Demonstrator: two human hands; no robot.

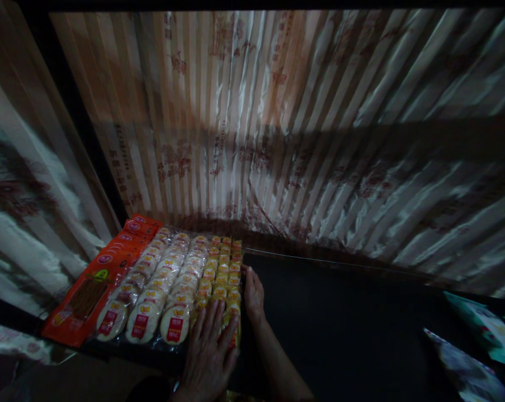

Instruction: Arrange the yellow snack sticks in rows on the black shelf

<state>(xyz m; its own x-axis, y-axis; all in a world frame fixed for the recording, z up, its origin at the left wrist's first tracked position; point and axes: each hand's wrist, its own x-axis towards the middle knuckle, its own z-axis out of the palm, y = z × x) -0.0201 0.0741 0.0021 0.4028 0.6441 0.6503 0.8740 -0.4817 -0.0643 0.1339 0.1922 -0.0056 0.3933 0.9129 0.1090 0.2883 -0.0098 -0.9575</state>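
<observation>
My left hand (208,349) lies flat with outstretched fingers over the near end of the rows of small yellow snack packets (219,276). Along the right side of those packets, my right hand (253,293) stands on edge with its fingers extended, touching or very close to them. Left of the yellow packets, several rows of round rice crackers (175,324) in clear wrappers overlap one another. Orange snack bags (89,296) are stacked at the far left, the front one with a window showing brown sticks. My left palm hides some of the nearest yellow packets.
The goods rest on a black shelf (340,324). At its right end lie a green and white bag (487,326) and a purplish shiny bag (466,363). Patterned pleated curtain (252,123) hangs behind, and a dark frame post (80,117) rises at left.
</observation>
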